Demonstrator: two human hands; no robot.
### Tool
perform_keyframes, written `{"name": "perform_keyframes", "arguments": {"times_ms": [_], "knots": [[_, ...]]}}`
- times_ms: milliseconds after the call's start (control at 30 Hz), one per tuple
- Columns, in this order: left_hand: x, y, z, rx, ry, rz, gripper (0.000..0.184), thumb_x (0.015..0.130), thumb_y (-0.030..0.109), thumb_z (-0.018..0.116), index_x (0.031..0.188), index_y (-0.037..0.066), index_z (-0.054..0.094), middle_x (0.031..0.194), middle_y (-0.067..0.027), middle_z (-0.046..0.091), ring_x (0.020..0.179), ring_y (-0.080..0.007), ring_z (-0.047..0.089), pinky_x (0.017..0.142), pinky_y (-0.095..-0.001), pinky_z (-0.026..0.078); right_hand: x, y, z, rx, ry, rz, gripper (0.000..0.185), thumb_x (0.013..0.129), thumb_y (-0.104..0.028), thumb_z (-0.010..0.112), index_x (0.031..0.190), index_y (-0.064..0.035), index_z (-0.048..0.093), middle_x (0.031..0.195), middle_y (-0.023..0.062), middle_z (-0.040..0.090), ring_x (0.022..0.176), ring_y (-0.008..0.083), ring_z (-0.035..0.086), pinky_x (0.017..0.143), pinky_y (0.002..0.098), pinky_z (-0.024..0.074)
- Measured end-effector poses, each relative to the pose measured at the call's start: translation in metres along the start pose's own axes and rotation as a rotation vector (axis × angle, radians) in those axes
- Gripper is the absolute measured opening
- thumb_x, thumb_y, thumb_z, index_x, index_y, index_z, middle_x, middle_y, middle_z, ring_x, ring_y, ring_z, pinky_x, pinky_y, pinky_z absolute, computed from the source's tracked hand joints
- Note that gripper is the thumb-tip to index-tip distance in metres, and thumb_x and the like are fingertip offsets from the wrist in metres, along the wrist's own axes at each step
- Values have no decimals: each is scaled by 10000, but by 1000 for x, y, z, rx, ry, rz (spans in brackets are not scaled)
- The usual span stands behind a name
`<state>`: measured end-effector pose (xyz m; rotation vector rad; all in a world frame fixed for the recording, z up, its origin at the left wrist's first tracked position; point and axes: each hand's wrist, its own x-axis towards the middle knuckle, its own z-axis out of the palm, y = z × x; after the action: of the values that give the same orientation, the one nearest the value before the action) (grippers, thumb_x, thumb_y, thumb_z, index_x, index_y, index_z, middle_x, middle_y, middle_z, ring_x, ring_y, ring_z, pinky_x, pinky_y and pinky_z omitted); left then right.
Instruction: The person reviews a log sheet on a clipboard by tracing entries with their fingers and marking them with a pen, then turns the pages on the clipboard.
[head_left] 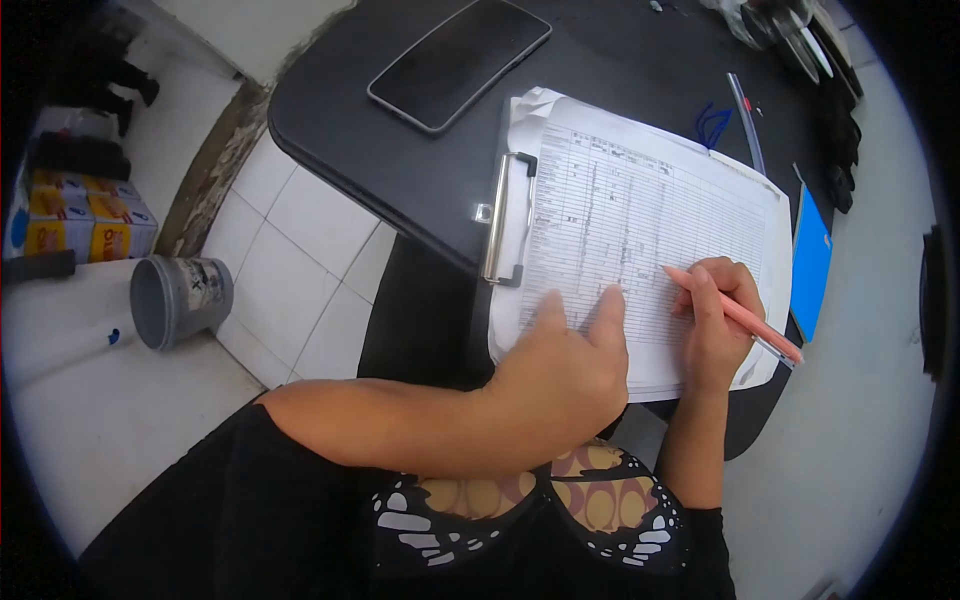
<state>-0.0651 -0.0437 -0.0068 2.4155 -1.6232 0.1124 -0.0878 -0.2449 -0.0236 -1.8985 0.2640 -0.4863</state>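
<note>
A clipboard [497,240] with a metal clip holds a stack of papers, the top one a printed table form [640,215] with many rows and some handwritten entries. My left hand [565,360] rests on the lower part of the form, two fingers stretched out and apart, nothing held. Its other fingers are hidden beneath the palm. To the right, my right hand [722,310] grips a pink pen [745,318], its tip touching or just above the form's rows; I cannot tell which.
The black table [350,130] bears a dark phone [460,62], a blue notebook [811,265] and a clear tube-like stick [745,120]. Blue string [712,125] lies by the papers. On the floor at left are a grey bucket [180,302] and yellow cartons [90,222].
</note>
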Motion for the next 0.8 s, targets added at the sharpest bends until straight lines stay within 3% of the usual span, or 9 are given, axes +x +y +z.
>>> {"name": "perform_keyframes", "arguments": {"times_ms": [500,800], "knots": [[1,-1,0,15,-16,14,382,785,143,621,1074,-100,672,1224,-341,580,531,-157,592,824,-446,566,0,1,-1,28,-8,-4,135,905,-33,617,780,-5,577,731,51,593,583,72,494,532,226,384],[2,0,-6,19,-102,-8,459,822,233,645,1143,-94,644,1289,-308,555,536,-160,581,873,-432,541,1,-4,-1,3,-13,12,134,895,-35,635,771,-9,589,717,34,587,593,69,499,546,228,399]]}}
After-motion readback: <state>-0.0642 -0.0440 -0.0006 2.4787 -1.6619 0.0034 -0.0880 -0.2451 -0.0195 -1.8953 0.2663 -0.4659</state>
